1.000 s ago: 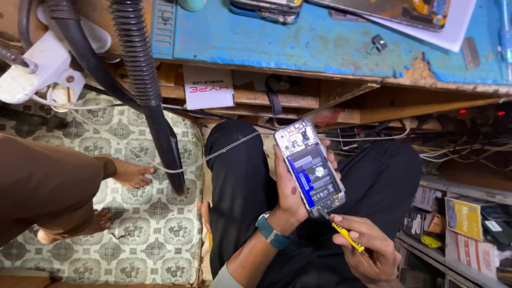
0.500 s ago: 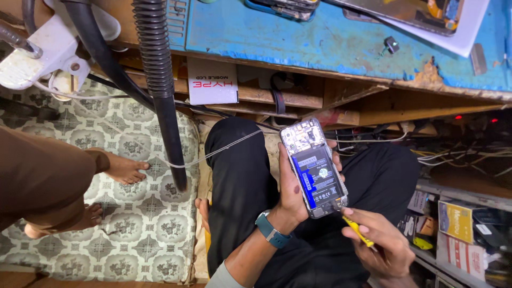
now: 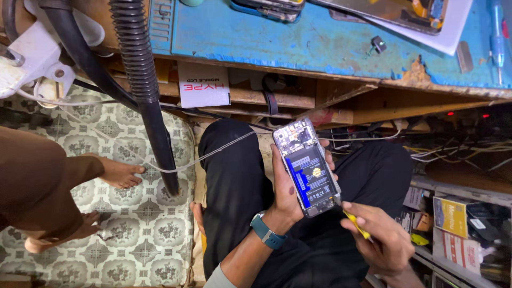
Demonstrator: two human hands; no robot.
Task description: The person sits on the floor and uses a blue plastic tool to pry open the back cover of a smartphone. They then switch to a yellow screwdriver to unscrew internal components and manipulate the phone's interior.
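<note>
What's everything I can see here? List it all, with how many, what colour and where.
opened phone: one, back cover off, blue-labelled battery showing, held over the lap
screwdriver: one, yellow handle, tip at the phone's lower edge
workbench: one, worn blue top, upper part of view
corrugated hose: one, black, hanging at left
white card: one, red print, under the bench edge
boxes: several, yellow and others, shelf at right
patterned floor: green-white tiles, left
another person's feet: two, bare, left
wristwatch: one, teal band, left wrist
left hand: holds the phone
right hand: grips the screwdriver

Chipped blue-painted wooden bench (image 3: 298, 42)
</note>
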